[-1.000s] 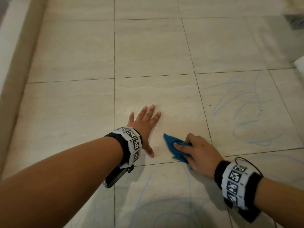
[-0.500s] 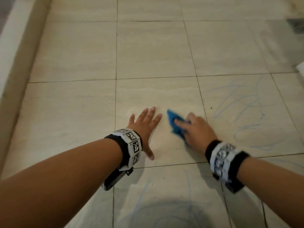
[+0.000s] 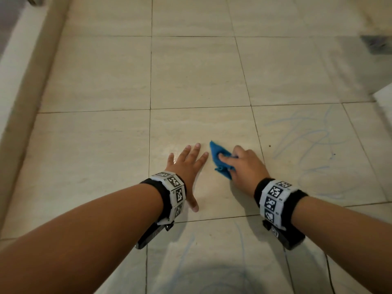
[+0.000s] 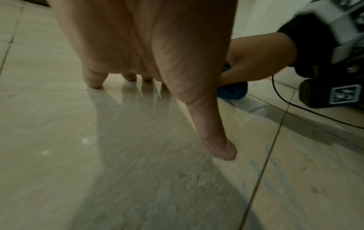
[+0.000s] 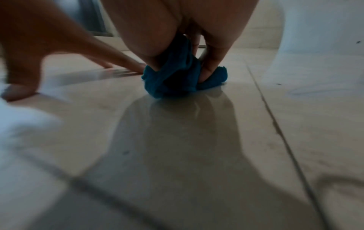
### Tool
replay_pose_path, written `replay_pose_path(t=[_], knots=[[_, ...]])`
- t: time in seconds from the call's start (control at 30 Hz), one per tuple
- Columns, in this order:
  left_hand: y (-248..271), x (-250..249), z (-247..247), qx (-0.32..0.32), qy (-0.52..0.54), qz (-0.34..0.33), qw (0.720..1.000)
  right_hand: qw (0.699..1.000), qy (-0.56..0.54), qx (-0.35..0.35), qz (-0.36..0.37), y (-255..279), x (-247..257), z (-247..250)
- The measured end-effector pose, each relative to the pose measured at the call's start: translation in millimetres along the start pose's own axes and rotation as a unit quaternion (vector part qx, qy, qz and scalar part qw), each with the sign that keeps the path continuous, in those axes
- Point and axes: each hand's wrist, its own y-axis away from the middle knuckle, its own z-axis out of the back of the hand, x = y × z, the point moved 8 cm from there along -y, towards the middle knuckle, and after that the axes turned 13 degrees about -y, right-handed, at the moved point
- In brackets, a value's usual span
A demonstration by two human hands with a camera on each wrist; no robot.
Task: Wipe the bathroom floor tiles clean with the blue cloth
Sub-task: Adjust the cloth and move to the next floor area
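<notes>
A small crumpled blue cloth [image 3: 218, 159] lies on the beige floor tile [image 3: 191, 128] in the middle of the head view. My right hand [image 3: 244, 166] grips the blue cloth [image 5: 173, 77] with curled fingers and presses it onto the tile. Just left of it, my left hand [image 3: 186, 164] rests flat on the same tile, fingers spread and straight. In the left wrist view the thumb [image 4: 216, 140] points down at the floor and the cloth [image 4: 232, 91] peeks out behind it. Blue scribble marks [image 3: 307, 134] cover the tile to the right.
More blue scribbles [image 3: 212, 272] run across the near tile below my arms. A raised beige kerb [image 3: 27, 92] borders the floor on the left. A white fixture edge [image 3: 384, 96] sits at far right, and a dark drain [image 3: 373, 42] at the back right.
My right hand has pushed the cloth forward from near the tile's front joint, then settled close beside the left hand's fingers. The left hand has stayed planted.
</notes>
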Motion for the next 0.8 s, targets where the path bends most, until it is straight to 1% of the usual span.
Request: replay_pose_path(t=[0.07,0.13,0.2,0.23,0.27,0.33,0.43,0.57,0.7,0.8], knots=[[0.3,2.1,2.3,0.006,0.002,-0.004,1.0,0.997,0.023,0.068,0.009,14.7,15.0,-13.8],[2.5,7.7,7.7,0.013,0.007,-0.008,1.0,0.99,0.005,0.143,0.013,24.8,27.0,-21.2],[8.5,16.0,17.2,0.021,0.02,0.005,1.0,0.975,-0.015,0.222,-0.005,25.9,32.8,-18.5],[12.2,19.8,24.3,0.017,0.03,0.015,0.999,0.97,-0.025,0.241,-0.023,23.4,33.1,-11.6],[15.8,22.4,33.0,0.005,0.04,0.022,0.999,0.969,-0.041,0.24,-0.045,19.4,32.4,-0.6],[22.9,22.4,55.0,-0.029,0.062,0.024,0.997,0.976,-0.069,0.195,-0.071,11.6,32.5,30.9],[32.5,13.5,93.6,-0.075,0.085,0.004,0.994,0.984,-0.094,0.126,-0.079,5.0,35.5,80.4],[48.6,-0.1,147.0,-0.132,0.113,-0.026,0.984,0.989,-0.08,0.098,-0.075,1.6,41.3,124.8],[66.8,-9.5,187.9,-0.141,0.116,-0.033,0.983,0.991,-0.086,0.08,-0.06,2.7,47.7,149.6],[72.9,-15.0,209.6,-0.135,0.117,-0.028,0.983,0.991,-0.118,0.039,-0.056,2.7,49.7,170.0]])
